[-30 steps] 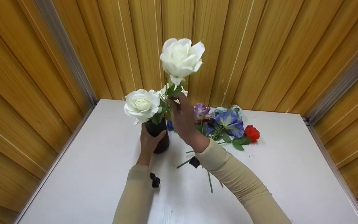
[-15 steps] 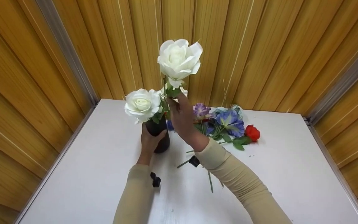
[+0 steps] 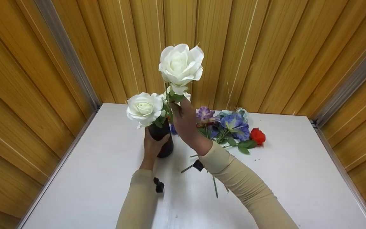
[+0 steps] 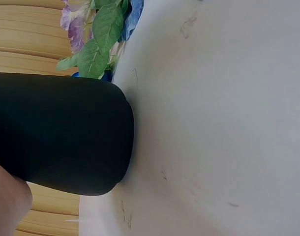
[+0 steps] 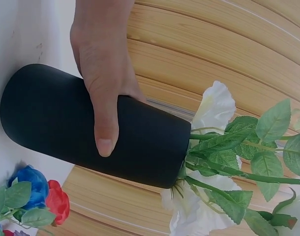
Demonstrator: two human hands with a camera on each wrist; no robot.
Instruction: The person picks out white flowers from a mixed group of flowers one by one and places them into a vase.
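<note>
A black vase (image 3: 162,143) stands upright on the white table, and my left hand (image 3: 152,144) grips it around its side. In the right wrist view the left thumb (image 5: 106,125) lies across the vase wall. My right hand (image 3: 186,122) pinches a tall white rose (image 3: 180,66) just under its bloom, above the vase. A second white rose (image 3: 145,108) leans out of the vase to the left, and another white bloom sits partly hidden behind the right hand. Green stems (image 5: 201,136) run into the vase mouth.
Right of the vase lies a pile of loose flowers: a purple one (image 3: 205,113), a blue one (image 3: 235,125) and a red rose (image 3: 258,136), with green stems (image 3: 214,187) pointing forward. Wood-look panels (image 3: 221,51) close off the back and sides of the table (image 3: 84,178).
My right hand has moved slightly left and down with the tall white rose. The left hand keeps its grip on the vase in the same place.
</note>
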